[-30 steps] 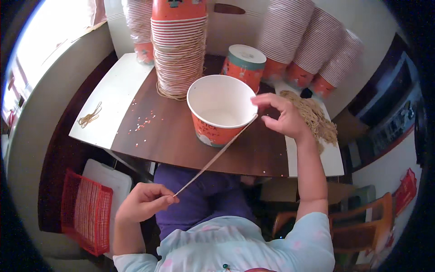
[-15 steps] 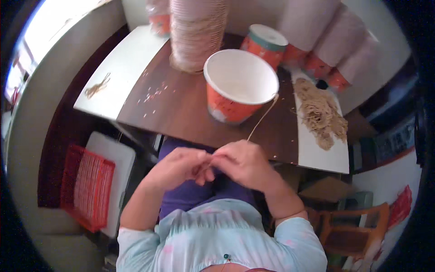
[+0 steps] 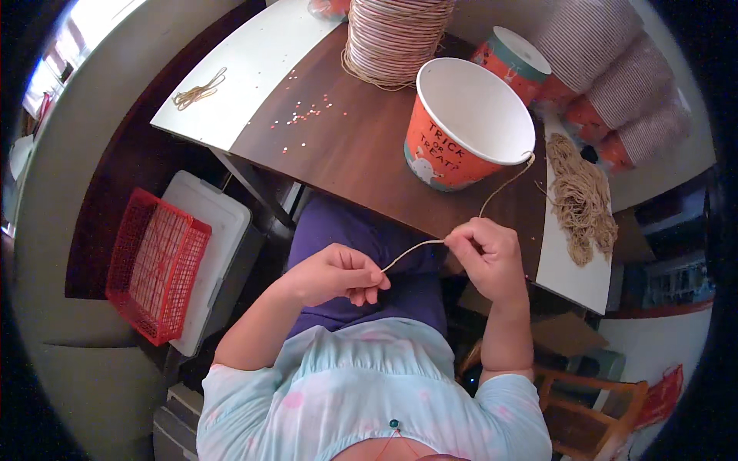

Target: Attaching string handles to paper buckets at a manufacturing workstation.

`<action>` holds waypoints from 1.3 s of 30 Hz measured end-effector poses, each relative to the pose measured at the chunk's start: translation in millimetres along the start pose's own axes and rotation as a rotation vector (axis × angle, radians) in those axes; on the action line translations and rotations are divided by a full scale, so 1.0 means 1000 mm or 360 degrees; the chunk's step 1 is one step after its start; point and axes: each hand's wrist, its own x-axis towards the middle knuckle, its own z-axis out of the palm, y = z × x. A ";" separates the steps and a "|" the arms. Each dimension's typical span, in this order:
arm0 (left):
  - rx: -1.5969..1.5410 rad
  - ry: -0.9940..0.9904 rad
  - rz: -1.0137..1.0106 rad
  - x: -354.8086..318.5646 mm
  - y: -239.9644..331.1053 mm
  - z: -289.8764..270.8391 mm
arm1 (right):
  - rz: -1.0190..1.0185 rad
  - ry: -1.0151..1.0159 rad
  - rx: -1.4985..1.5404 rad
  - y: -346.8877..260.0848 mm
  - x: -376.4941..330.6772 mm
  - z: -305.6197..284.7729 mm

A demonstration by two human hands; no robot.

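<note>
A tan cord (image 3: 413, 250) runs from the rim of an orange paper bucket (image 3: 430, 142) with a white inside, down to my two hands. My left hand (image 3: 342, 276) pinches the cord's free end between thumb and fingertips above my lap. Farther right, my right hand (image 3: 486, 253) grips the same cord partway along, fingers curled. The cord sags a little between the hands and curves up to the bucket's right rim, where it is fastened. The bucket stands upright on the brown tabletop (image 3: 346, 169), near its front edge.
A tall stack of nested buckets (image 3: 396, 38) stands behind, beside a teal-and-orange bucket (image 3: 513, 63) upside down. Wrapped bucket stacks (image 3: 626, 92) line the back right. A heap of cords (image 3: 580, 200) lies on the right. Left are a few loose cords (image 3: 201, 90), paper bits and a red basket (image 3: 154, 265).
My hands have moved apart, the right one going rightward, so the cord now shows stretched between them. The whole view has shifted, with the table further right and higher.
</note>
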 end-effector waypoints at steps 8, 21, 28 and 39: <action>0.0659 0.0102 0.0364 -0.004 0.038 0.040 | -0.0558 -0.0331 0.0157 -0.046 0.006 -0.003; 0.0267 0.0063 0.0249 0.014 0.054 0.028 | -0.0319 0.0015 0.0162 -0.018 0.006 0.029; -0.0051 0.0107 0.0261 0.017 0.046 0.022 | -0.0340 0.0247 0.0139 -0.014 0.006 0.030; 0.0263 0.0174 0.0355 0.016 0.046 0.031 | -0.0371 0.0258 0.0038 -0.015 0.002 0.029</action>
